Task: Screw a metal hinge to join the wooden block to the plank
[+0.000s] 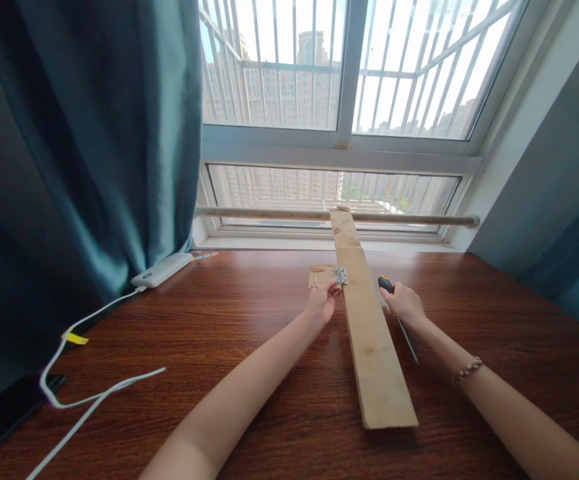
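Observation:
A long pale wooden board [369, 320] lies lengthwise in front of me, its far end by the window rail. A small silver hinge [340, 275] sits across the board's left edge and a short wooden piece [319, 275] beside it. My left hand [323, 303] is closed, its fingertips pinching at the hinge's near edge; the exact grip is partly hidden. To the right of the board, my right hand [405, 303] is wrapped round a screwdriver [385, 285] with a black and yellow handle. Its metal shaft points back toward me, away from the hinge.
The brown wood-grain table [249, 320] carries a white power strip [163, 269] at the left, with a white cable [89, 400] looping toward me. A rail [279, 214] crosses before the window. Dark teal curtains [134, 133] hang at the left.

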Motion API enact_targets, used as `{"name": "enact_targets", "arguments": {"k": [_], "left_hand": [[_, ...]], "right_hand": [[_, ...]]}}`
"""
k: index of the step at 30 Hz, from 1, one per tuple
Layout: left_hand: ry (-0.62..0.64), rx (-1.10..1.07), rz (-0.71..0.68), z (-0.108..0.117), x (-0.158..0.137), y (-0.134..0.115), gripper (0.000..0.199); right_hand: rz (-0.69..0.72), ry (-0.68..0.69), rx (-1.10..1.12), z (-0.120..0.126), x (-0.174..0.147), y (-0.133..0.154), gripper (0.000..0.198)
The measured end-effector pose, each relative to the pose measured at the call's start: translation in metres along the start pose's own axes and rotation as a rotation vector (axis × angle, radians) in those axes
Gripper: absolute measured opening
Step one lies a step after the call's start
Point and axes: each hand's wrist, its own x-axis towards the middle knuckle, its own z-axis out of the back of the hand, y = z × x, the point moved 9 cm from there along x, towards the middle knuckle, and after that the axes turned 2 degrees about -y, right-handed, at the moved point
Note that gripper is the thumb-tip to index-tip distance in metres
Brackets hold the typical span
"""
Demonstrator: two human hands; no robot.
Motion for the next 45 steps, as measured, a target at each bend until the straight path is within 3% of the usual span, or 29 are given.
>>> {"name": "enact_targets", "arguments": {"k": [7, 23, 27, 29, 32, 34, 37, 39, 45], "left_hand": [[-0.003, -0.005, -0.013, 0.004, 0.005, 0.002, 0.015], [0.004, 0.004, -0.022, 0.003, 0.004, 0.000, 0.015], [0.012, 0.001, -0.018, 0.002, 0.003, 0.000, 0.013], [0.008, 0.000, -0.016, 0.002, 0.002, 0.000, 0.013], [0.004, -0.002, -0.027, 0.001, 0.001, -0.001, 0.014], [0.008, 0.002, -0.032, 0.000, 0.000, -0.002, 0.015], [0.019, 0.007, -0.027, -0.002, -0.001, -0.002, 0.015], [0.029, 0.009, -0.030, -0.003, -0.002, -0.003, 0.017], [0.003, 0.030, -0.031, 0.000, 0.001, -0.003, 0.017]], "right_hand": [[-0.002, 0.037, -0.048, -0.019, -0.007, 0.008, 0.045], [0.028, 0.138, -0.043, -0.030, -0.008, 0.016, 0.053], [0.075, 0.190, -0.011, -0.022, 0.004, 0.010, 0.053], [0.105, 0.152, 0.027, -0.004, 0.015, 0.011, 0.051], [0.216, -0.087, 0.255, 0.041, 0.028, 0.032, 0.041], [0.366, -0.161, 0.473, 0.058, 0.028, 0.062, 0.026], [0.609, -0.101, 0.653, 0.052, 0.019, 0.115, 0.015], [0.655, -0.086, 0.677, 0.039, 0.017, 0.136, 0.014], [0.666, -0.140, 0.699, 0.023, 0.019, 0.147, 0.012]]}}
